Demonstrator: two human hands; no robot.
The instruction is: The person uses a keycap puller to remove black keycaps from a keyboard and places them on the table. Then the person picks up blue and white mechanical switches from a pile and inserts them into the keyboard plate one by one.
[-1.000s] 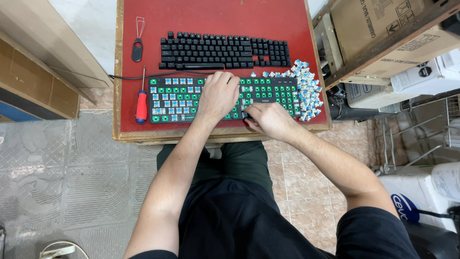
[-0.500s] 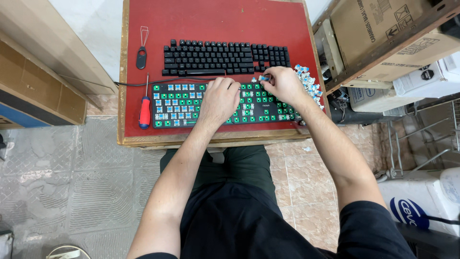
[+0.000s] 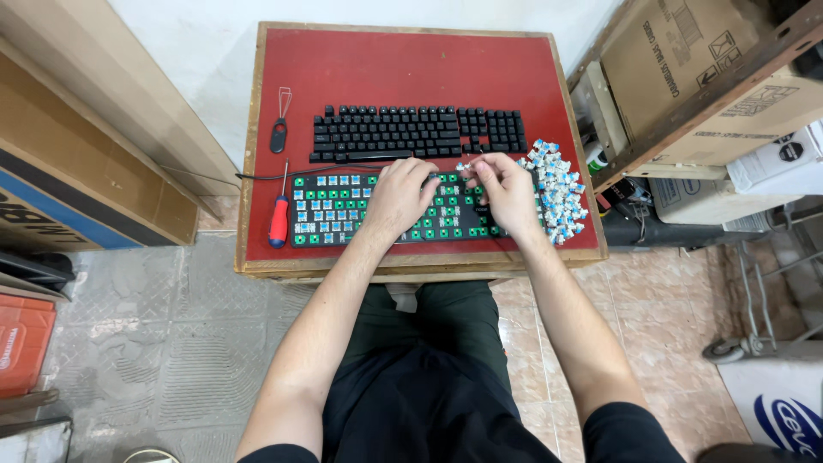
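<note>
A green keyboard board (image 3: 330,210) without keycaps lies on the red table (image 3: 411,69); blue switches fill its left part. My left hand (image 3: 399,195) rests on its middle, fingers spread over the sockets. My right hand (image 3: 504,190) hovers just to the right and pinches a small blue-and-white switch (image 3: 464,166) at its fingertips. A pile of loose blue switches (image 3: 557,189) lies at the board's right end. A black keyboard (image 3: 416,133) with all its keycaps sits behind the board.
A red-handled screwdriver (image 3: 279,214) and a wire keycap puller (image 3: 279,124) lie at the table's left. Cardboard boxes (image 3: 686,77) and a shelf stand to the right, wooden boards (image 3: 94,146) to the left. Tiled floor lies below.
My right hand went from the board's lower middle to the switch pile at the right, then came back over the board holding a switch. My left hand stayed on the board.
</note>
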